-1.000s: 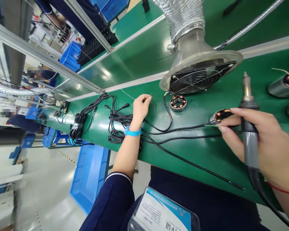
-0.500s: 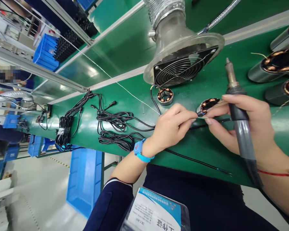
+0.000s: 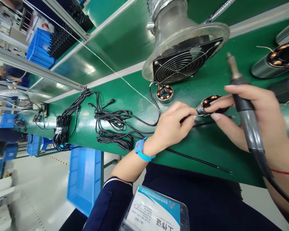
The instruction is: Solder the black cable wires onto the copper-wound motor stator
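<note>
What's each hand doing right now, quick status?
Left hand: fingers pinched on a thin wire at the stator.
Right hand: closed around the soldering iron, fingertips steadying the stator.

Extractor fan [image 3: 183, 61] over green bench [image 3: 125, 93], blk cable coils [image 3: 113, 126] (loose), blue bins [image 3: 85, 179].

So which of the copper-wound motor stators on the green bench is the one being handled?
The copper-wound stator between the left hand and right hand; the small ring stator by the fan lies untouched, as do the cylinders at far right.
</note>
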`<state>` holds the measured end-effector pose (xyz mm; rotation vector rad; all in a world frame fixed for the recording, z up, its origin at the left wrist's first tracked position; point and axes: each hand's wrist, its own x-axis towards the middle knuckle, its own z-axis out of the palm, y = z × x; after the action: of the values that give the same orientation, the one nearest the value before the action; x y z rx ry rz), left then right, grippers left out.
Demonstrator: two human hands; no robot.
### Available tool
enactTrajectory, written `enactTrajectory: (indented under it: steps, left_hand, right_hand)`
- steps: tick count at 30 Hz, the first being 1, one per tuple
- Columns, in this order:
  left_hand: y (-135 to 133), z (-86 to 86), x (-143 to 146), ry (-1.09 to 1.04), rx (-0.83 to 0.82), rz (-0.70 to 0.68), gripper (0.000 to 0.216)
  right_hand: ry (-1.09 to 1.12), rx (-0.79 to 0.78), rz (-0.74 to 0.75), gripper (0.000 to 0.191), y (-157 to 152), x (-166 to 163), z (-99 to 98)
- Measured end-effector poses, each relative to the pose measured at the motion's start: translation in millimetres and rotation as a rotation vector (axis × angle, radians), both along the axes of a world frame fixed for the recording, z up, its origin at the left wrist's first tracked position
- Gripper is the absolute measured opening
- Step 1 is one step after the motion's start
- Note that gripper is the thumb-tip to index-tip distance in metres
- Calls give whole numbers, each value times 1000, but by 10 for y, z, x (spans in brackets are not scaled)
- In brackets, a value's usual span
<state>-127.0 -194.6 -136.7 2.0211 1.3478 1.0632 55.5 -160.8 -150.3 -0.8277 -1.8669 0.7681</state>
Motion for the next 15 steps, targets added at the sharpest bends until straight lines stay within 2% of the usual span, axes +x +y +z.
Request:
enactTrajectory:
  steps: [7,10,12,15]
  left_hand:
    - [35,-40,7,-44,-139,94,12]
    - [72,-42,2,-80,-228,111,11]
    - [92,-51,-1,-119,-258,141,10]
    - [98,-82,5,-166,-262,171,10]
  right_hand:
    - [-145,-1,-2,54,62,76,-84]
    - [-208,-16,-103,48,71,-14,-116]
    - [-266,9,-168,46,68,-66,-100]
    - [-306,38,-179,47,17,-71,-5]
